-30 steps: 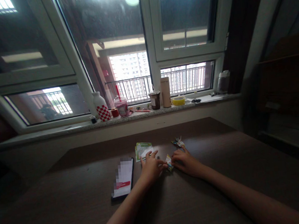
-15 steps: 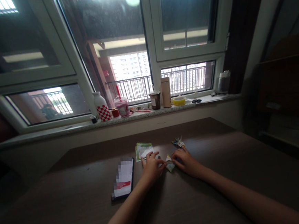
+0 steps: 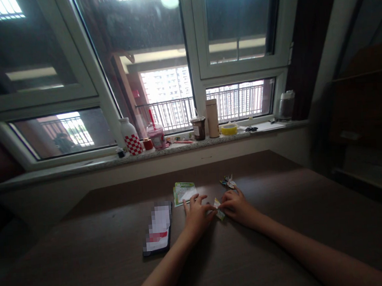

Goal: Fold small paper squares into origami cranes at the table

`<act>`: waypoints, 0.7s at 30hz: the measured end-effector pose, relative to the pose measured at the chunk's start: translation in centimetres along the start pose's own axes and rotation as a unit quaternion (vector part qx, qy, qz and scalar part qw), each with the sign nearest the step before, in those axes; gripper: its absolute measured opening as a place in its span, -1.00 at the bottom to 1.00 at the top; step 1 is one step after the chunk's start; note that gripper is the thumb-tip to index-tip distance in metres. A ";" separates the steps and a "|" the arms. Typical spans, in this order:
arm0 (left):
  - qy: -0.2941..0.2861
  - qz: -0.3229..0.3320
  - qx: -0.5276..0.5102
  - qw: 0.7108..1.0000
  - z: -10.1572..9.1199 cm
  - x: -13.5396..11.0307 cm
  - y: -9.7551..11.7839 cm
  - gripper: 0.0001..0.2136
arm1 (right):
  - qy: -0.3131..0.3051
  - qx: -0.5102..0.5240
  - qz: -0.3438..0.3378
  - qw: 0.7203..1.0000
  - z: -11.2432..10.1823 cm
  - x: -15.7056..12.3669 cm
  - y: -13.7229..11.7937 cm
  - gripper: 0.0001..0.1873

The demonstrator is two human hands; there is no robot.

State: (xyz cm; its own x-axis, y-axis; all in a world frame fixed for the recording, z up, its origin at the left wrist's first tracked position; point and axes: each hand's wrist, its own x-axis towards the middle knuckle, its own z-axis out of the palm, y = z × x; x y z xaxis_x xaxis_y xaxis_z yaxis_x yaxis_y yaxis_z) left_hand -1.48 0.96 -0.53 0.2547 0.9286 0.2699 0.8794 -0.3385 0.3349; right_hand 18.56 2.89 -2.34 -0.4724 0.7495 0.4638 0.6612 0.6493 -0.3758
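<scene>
A small folded piece of coloured paper (image 3: 218,208) lies on the dark wooden table (image 3: 283,224) between my two hands. My left hand (image 3: 196,215) pinches its left side with curled fingers. From the right, my right hand (image 3: 237,206) presses on the same piece with its fingertips together. Another small folded paper shape (image 3: 228,182) rests just beyond my right hand. A green and white paper packet (image 3: 184,191) lies flat just beyond my left hand.
A phone (image 3: 158,227) lies face up left of my left hand. On the windowsill (image 3: 80,166) stand a red-checked bottle (image 3: 130,136), a pink drink cup (image 3: 156,136), a dark cup (image 3: 198,128), a tall beige flask (image 3: 212,118), a yellow tape roll (image 3: 228,129) and a jar (image 3: 286,104).
Both hands have shifted slightly to the right and closer together on the small folded paper, which has turned a little between the fingertips.
</scene>
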 end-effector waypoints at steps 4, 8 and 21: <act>0.003 -0.013 -0.008 1.000 0.0 -0.1 0.4 -0.86 | 0.007 -0.011 -0.006 1.000 -0.1 0.1 -0.1 -0.88; 0.007 -0.032 -0.018 0.999 0.0 -0.1 0.8 -0.89 | 0.012 -0.007 -0.003 1.000 0.0 0.2 0.1 -0.88; 0.028 -0.055 0.010 0.998 0.3 0.4 2.4 -0.83 | -0.002 -0.026 0.107 0.994 0.2 0.7 -1.1 -0.88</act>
State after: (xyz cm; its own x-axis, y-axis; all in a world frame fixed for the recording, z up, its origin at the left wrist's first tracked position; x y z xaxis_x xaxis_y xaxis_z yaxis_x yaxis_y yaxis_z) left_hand 0.90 0.58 0.08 0.1349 0.9497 0.2827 0.9089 -0.2322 0.3465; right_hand 17.39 2.71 -1.77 -0.3199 0.8703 0.3745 0.7757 0.4676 -0.4239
